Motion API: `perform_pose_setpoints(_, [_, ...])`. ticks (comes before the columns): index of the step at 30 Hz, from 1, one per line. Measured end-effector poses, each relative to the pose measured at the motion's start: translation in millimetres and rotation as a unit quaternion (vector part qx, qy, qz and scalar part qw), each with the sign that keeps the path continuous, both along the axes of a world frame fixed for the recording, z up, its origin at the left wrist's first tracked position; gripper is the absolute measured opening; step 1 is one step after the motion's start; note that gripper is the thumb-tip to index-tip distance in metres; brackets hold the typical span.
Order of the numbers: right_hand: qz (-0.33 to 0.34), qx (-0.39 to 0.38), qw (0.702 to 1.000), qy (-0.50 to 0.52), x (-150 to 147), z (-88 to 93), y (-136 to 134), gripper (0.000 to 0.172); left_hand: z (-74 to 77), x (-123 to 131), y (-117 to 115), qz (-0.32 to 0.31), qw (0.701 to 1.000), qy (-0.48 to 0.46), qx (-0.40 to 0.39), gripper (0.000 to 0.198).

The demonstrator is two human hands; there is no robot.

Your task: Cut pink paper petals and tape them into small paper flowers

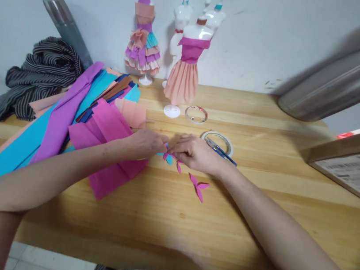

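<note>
Both my hands meet over the middle of the wooden table. My left hand [148, 143] is closed in a pinch at small blue and pink paper petals [169, 160]. Close against it, my right hand [194, 151] pinches the same petal piece from the other side; the fingers partly hide it. A small pink petal [179, 167] lies just below my right fingers. Farther right rests a three-pointed pink paper piece [198, 187]. Beside my left forearm spread pink crepe paper sheets [107, 176].
Scissors [221, 152] lie across a tape roll [230, 143], with a thinner ring [196, 115] behind. Dressed mannequins [188, 78] stand at the back. Coloured paper strips [55, 135] and striped cloth [46, 73] are left; a cardboard box [348, 154] and metal cylinder [338, 77] are right.
</note>
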State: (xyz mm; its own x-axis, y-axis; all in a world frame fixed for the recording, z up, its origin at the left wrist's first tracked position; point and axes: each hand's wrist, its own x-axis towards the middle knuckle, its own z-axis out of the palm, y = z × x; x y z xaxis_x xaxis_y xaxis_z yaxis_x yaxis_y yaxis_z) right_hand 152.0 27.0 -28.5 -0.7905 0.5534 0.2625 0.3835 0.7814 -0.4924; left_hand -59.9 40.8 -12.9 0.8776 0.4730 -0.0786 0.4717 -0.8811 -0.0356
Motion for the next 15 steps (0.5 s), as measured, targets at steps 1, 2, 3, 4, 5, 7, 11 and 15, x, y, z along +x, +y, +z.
perform_pose_setpoints(1, [0.006,0.013,1.0,-0.006,0,-0.1,0,0.023,0.2,0,0,0.001,1.0,-0.001,-0.004,0.029])
perform_pose_setpoints(2, [0.01,0.027,0.999,-0.013,0,0.0,0,0.024,0.7,0,1,0.003,1.0,-0.001,-0.009,0.029])
perform_pose_setpoints(3, [0.013,0.041,0.999,-0.023,0,0.2,-1,0.024,1.6,1,1,0.004,1.0,0.001,-0.015,0.028])
perform_pose_setpoints(4, [0.015,0.053,0.998,-0.032,0,0.6,-1,0.025,2.6,2,2,0.008,1.0,0.004,-0.022,0.027])
perform_pose_setpoints(5, [0.016,0.062,0.997,-0.042,0,1.2,-2,0.025,3.6,4,3,0.015,0.999,0.006,-0.031,0.027])
perform_pose_setpoints(7, [0.015,0.069,0.996,-0.06,-1,2.9,-3,0.025,4.6,7,5,0.028,0.998,-0.001,-0.057,0.028])
perform_pose_setpoints(11, [0.007,0.071,0.994,-0.085,-2,7.9,-5,0.024,-0.9,11,15,0.082,0.988,-0.065,-0.114,0.024])
perform_pose_setpoints(15, [0.0,0.079,0.99,-0.116,-3,11.3,-7,0.026,-8.8,9,21,0.164,0.959,-0.172,-0.152,0.021])
